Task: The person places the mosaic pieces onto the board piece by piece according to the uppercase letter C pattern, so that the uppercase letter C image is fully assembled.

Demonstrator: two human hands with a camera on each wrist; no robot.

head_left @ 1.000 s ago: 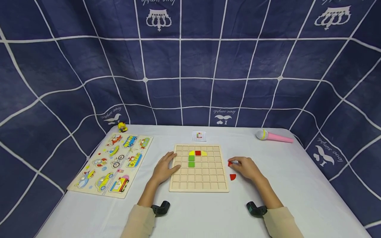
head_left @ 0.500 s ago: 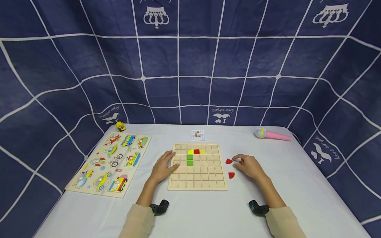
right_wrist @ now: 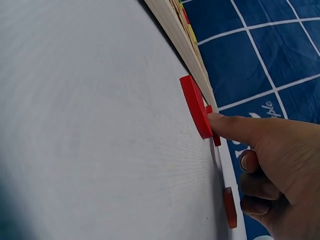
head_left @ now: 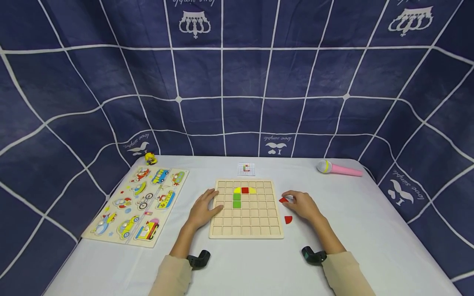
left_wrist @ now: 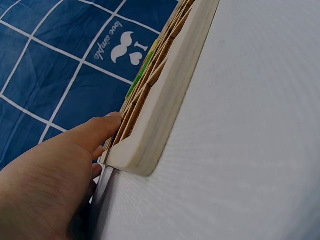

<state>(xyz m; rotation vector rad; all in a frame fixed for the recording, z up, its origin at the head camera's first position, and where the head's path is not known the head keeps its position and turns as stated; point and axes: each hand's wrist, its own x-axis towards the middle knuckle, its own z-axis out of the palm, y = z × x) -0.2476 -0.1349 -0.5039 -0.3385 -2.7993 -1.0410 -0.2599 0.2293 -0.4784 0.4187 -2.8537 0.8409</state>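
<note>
A wooden grid board (head_left: 255, 228) lies mid-table, holding yellow curved pieces, a red square (head_left: 245, 190) and green squares (head_left: 237, 200). My left hand (head_left: 201, 209) rests on its left edge, the thumb over the rim and the fingers fairly straight. Right of the board, my right hand (head_left: 303, 205) pinches a red quarter-circle piece (head_left: 283, 200) between thumb and index finger. Closer to me lies another red quarter-circle (head_left: 288, 220). In the right wrist view, a further dark red piece (right_wrist: 230, 207) lies under the right hand's curled fingers.
A small pattern card (head_left: 246, 169) lies behind the board. A vehicle puzzle board (head_left: 137, 205) covers the table's left side, with a yellow figurine (head_left: 150, 158) at its far corner. A pink microphone (head_left: 340, 168) lies at the back right. Dark blue cloth (head_left: 244, 115) hangs behind.
My right hand let go of the red quarter-circle and drew right, then came back left to it. That piece shifted slightly. The left hand stays on the board.
</note>
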